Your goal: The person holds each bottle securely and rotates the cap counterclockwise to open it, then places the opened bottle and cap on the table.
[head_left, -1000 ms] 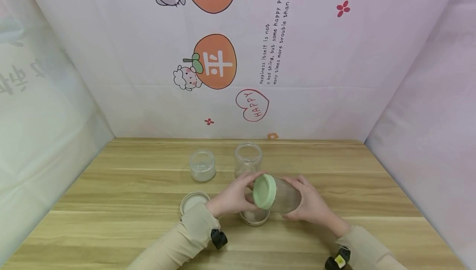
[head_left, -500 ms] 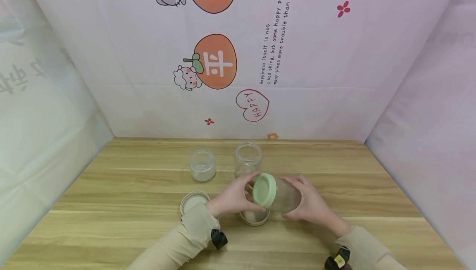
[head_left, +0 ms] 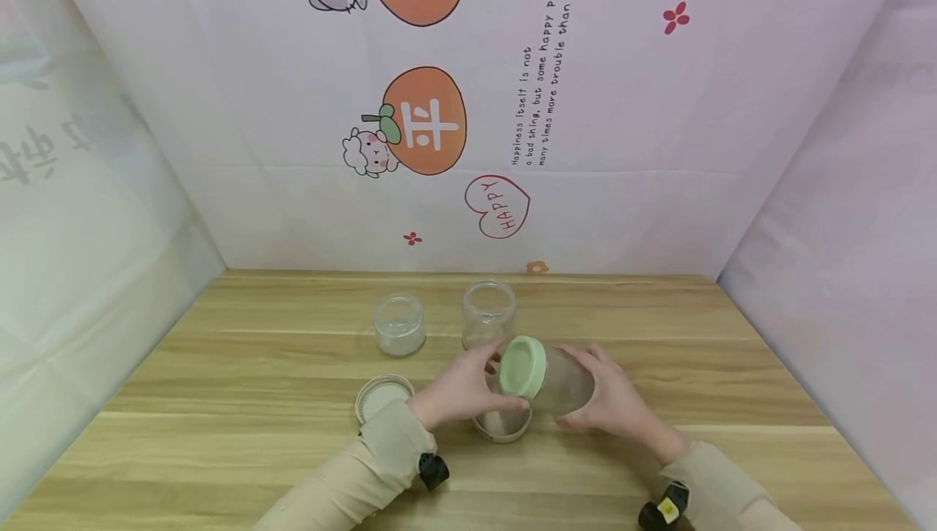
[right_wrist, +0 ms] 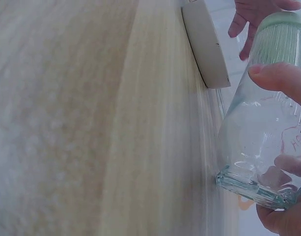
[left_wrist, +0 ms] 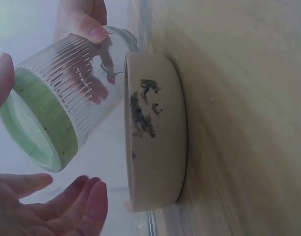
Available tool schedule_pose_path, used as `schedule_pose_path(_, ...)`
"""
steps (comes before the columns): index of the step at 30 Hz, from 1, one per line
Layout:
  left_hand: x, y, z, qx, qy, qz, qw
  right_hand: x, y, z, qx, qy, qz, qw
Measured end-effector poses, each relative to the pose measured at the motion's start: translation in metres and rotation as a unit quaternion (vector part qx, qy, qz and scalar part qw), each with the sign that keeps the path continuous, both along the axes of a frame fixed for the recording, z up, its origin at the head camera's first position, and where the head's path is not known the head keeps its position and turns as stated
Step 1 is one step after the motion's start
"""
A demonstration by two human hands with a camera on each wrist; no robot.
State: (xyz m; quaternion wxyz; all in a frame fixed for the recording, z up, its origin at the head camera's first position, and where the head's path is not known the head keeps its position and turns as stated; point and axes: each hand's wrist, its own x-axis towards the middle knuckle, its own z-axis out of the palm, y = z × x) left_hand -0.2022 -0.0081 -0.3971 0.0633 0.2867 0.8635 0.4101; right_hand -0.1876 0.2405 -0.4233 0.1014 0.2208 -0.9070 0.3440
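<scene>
My right hand (head_left: pixel 611 401) holds a clear ribbed glass jar (head_left: pixel 567 380) around its body, thumb on one side and fingers on the other. The jar is tilted, its pale green lid (head_left: pixel 522 367) pointing left. Around the lid my left hand (head_left: pixel 461 389) is spread, thumb and fingers apart. In the left wrist view, gaps show between those fingers (left_wrist: pixel 67 206) and the green lid (left_wrist: pixel 40 120). Below the jar a beige round lid (head_left: pixel 503 431) lies on the table, partly hidden by the left hand; dark worn marks show on its side (left_wrist: pixel 160 123).
A second beige lid (head_left: pixel 382 391) lies inner side up, partly behind the left sleeve (head_left: pixel 391 437). Farther back stand a short clear jar (head_left: pixel 398 328) and a taller clear jar (head_left: pixel 488 311), both lidless. A printed cloth wall (head_left: pixel 622 214) rises behind the wooden table (head_left: pixel 293 352).
The green-lidded end of the jar has tipped up slightly. The left fingers have loosened from the lid, the thumb now lower beside it. The right hand keeps its grip.
</scene>
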Motion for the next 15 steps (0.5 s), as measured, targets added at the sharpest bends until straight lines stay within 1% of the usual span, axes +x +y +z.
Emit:
schedule_pose_path(2,0.0014,-0.0003,0.0,0.0,0.002,0.004,1.0,-0.0001,0.0003,-0.0003,-0.001,-0.001,0.0,1.0)
schedule_pose_path(4,0.0021,-0.0004,-0.0001,0.004,0.017,-0.002,0.9998,-0.0003,0.0007,-0.0003,-0.001,0.001,0.0,1.0)
schedule_pose_path(6,0.0024,-0.0002,0.0004,0.009,0.04,-0.019,0.999,-0.0002,0.0012,-0.0001,-0.002,0.001,0.003,1.0)
schedule_pose_path(7,0.0022,0.0,0.0005,0.009,0.057,-0.033,0.9978,-0.0001,0.0014,0.0002,-0.002,0.001,0.004,1.0)
schedule_pose_path(10,0.0019,0.0006,0.0015,0.001,0.105,-0.072,0.9918,0.0003,0.0023,0.0008,0.001,-0.001,0.007,1.0)
schedule_pose_path(13,0.0019,0.0008,0.0026,-0.007,0.134,-0.1,0.9859,0.0005,0.0029,0.0016,0.007,-0.003,0.007,0.9999)
schedule_pose_path(15,0.0013,0.0011,0.0033,-0.005,0.141,-0.109,0.984,0.0005,0.0031,0.0022,0.01,-0.005,0.008,0.9999)
